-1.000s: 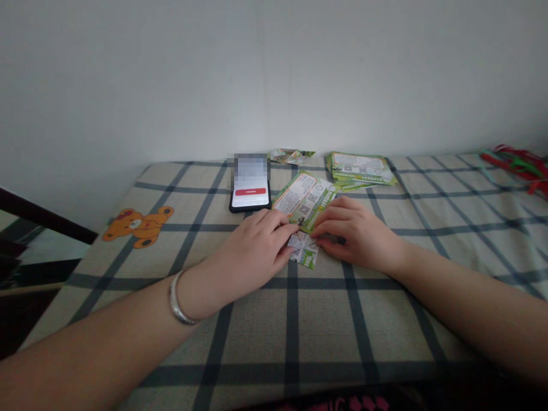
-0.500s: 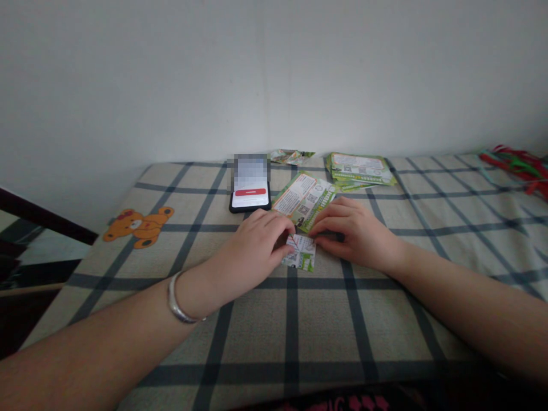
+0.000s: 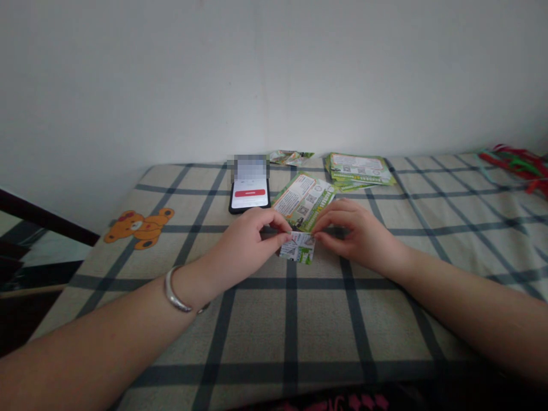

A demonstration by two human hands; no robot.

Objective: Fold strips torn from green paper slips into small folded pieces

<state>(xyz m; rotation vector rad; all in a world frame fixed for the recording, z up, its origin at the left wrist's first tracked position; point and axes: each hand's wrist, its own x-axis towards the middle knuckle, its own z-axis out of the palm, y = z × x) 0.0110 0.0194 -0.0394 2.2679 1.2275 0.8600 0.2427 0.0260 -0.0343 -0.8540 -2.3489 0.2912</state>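
A small folded green-and-white paper leaflet (image 3: 298,248) is held just above the checked cloth. My left hand (image 3: 246,245) pinches its upper left corner with thumb and fingers. My right hand (image 3: 357,234) pinches its upper right corner the same way. A flat, unfolded leaflet (image 3: 305,200) lies right behind the two hands. A silver bangle (image 3: 173,292) sits on my left wrist.
A phone (image 3: 250,192) with a lit screen lies behind my left hand. A stack of green leaflets (image 3: 359,169) and a crumpled one (image 3: 290,156) lie near the wall. Red and green strips (image 3: 520,164) lie far right. The checked cloth (image 3: 299,331) bears a bear print (image 3: 139,225).
Both hands went from pressing the small leaflet flat on the cloth to pinching its top corners and lifting it slightly. The paper turned a little and looks more tightly folded.
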